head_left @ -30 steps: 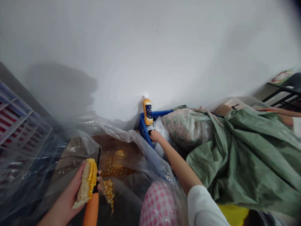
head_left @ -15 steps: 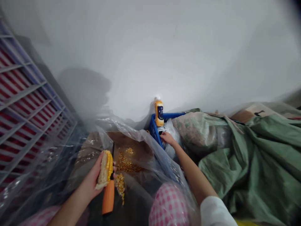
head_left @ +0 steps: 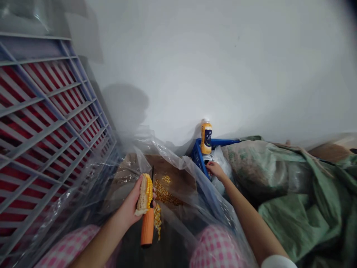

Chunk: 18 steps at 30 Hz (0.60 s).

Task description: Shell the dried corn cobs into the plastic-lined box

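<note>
My left hand (head_left: 134,199) is wrapped round a corn cob (head_left: 144,197), partly stripped, with yellow kernels on its right side and bare pale cob on its left. Against the cob lies a tool with an orange handle (head_left: 147,229) and thin black shaft, like a screwdriver; it appears to be in the same grip. Loose corn kernels (head_left: 166,193) lie beyond in a plastic-lined space. My right hand (head_left: 216,170) reaches into the blue basket (head_left: 198,156), fingers closed at a small black-and-white thing I cannot make out. Just behind those fingers stands a yellow bottle (head_left: 206,137).
Clear plastic sheeting (head_left: 178,169) spreads round the kernels and my knees. A purple-grey slatted crate (head_left: 52,123) rises at the left. Green sacks (head_left: 295,219) and a filled bag (head_left: 253,163) lie to the right. A white wall (head_left: 173,74) closes off the back.
The whole scene has shifted right in the view, so more of the crate shows. Both hands keep nearly the same places relative to the cob and the basket.
</note>
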Motion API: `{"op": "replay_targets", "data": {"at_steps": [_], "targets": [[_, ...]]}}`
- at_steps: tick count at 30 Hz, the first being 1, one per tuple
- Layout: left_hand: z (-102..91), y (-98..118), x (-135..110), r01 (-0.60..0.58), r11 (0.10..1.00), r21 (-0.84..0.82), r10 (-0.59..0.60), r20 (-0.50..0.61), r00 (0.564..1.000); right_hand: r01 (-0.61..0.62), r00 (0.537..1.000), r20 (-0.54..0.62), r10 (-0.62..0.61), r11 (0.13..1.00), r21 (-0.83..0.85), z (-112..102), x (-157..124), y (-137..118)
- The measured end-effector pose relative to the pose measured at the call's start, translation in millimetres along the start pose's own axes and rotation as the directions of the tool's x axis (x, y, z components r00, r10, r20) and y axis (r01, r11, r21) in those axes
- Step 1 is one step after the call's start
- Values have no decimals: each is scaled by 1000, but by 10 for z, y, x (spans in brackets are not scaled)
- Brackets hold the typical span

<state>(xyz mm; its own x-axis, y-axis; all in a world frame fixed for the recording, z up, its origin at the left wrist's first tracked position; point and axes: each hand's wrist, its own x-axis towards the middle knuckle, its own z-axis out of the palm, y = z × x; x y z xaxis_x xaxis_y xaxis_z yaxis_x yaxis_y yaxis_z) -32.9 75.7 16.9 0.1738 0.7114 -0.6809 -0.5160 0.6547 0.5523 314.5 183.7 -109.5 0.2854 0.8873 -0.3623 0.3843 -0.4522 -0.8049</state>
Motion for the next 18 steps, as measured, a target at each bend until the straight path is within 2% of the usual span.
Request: {"op": "replay_targets", "data": {"at_steps": [6,10,13,16,17,18], "targets": [[5,6,0,24,999,-28,-25,-25,999,10,999,-43,-5,993,115,-10,-59,-62],[-4,14,21,42,998,-43,-44,-38,998,67,994,-92,-53,985,161,-82,-163,-208],[-18,22,36,41,997,-70,-44,-36,998,164,984,-93,-150,970,180,-154,-333,-446],[-36,21,47,42,995,-94,-44,-12,999,276,961,-56,-270,941,194,-173,-601,-803],[-44,18,48,38,995,-96,-38,-5,999,316,948,-24,-317,929,192,-155,-711,-933],[-54,13,48,30,995,-96,-29,10,1000,374,921,57,-386,914,157,-122,-828,-1058]]}}
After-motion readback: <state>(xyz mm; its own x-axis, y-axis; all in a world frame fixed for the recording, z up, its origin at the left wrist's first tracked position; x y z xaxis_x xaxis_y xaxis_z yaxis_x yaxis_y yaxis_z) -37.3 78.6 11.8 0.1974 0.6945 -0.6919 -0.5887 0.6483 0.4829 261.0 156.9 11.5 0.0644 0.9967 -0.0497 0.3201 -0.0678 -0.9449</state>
